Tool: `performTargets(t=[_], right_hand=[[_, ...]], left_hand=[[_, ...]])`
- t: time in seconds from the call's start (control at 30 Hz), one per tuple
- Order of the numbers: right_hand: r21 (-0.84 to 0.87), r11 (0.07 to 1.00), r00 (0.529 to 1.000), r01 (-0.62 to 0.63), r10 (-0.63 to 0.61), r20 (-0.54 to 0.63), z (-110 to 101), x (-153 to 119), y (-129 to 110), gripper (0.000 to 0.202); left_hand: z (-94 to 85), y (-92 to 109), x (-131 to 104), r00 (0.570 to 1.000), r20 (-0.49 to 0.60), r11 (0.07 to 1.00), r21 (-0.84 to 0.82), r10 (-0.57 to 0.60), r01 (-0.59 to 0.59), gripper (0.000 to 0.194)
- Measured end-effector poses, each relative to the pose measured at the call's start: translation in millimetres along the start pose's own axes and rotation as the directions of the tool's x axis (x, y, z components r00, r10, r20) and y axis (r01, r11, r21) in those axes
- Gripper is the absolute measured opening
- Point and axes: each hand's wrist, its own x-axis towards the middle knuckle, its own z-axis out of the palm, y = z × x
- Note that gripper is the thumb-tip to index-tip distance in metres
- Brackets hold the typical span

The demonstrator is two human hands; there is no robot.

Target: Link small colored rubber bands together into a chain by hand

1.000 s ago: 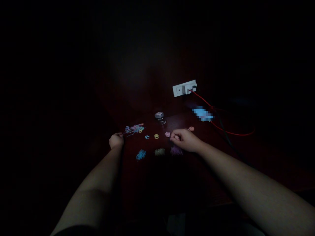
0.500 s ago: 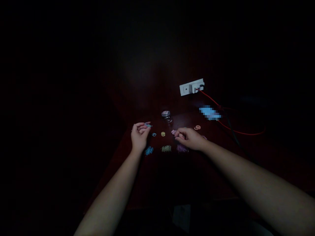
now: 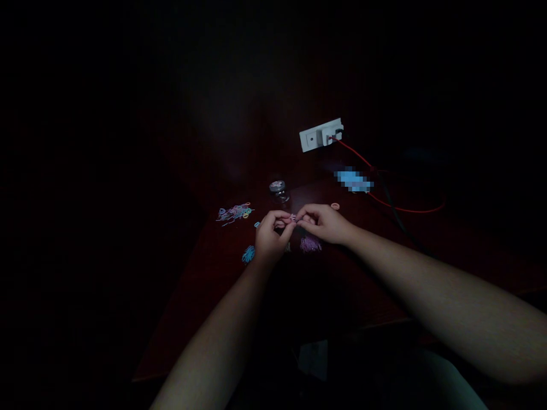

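Note:
My left hand is closed in a pinch, its fingertips at a small cluster of pink elastic bands. From the other side my right hand pinches at the same pink bands, thumb and forefinger together. Whether the bands are lifted off the table I cannot tell. Left of my hands lies a loose mixed heap of coloured elastic bands. Nearer me are a blue pile and a purple pile; a green pile is mostly hidden behind my left hand. An orange band lies beyond my right hand.
A small lidded clear jar stands behind my hands on the dark red table. Farther back is a white socket strip with plugs. A red cable and a dark cable run right, past a blurred bright blue patch.
My left hand has moved right from the mixed heap to the pink bands, uncovering the heap. My right hand stays by the pink bands. The whole view has shifted slightly.

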Motion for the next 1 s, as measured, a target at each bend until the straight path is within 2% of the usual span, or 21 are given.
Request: performTargets(t=[0.1,0.3,0.47,0.7,1.0], right_hand=[[0.007,1.0,1.0,-0.008,0.008,0.006,0,0,3,0.019],[0.005,1.0,1.0,-0.024,0.024,-0.004,-2,0,-1,0.022],[-0.067,0.997,0.999,-0.036,0.036,0.002,-3,-1,-4,0.024],[-0.128,0.992,1.0,-0.015,0.015,-0.003,-5,0,-3,0.022],[-0.035,0.999,0.999,-0.031,0.031,0.008,-4,1,8,0.021]], left_hand=[[1.6,-3,1,0.999,0.034,1.0,0.001,-0.002,0.002,0.02],[7.2,-9,0,0.989,0.134,0.997,-0.051,-0.056,0.064,0.033],[6.3,-9,2,0.993,0.099,0.997,-0.029,-0.065,0.069,0.021],[0.4,-5,4,0.994,0.097,0.998,0.027,-0.056,0.054,0.024],[3.1,-9,1,0.99,0.134,0.999,0.011,-0.047,0.046,0.026]])
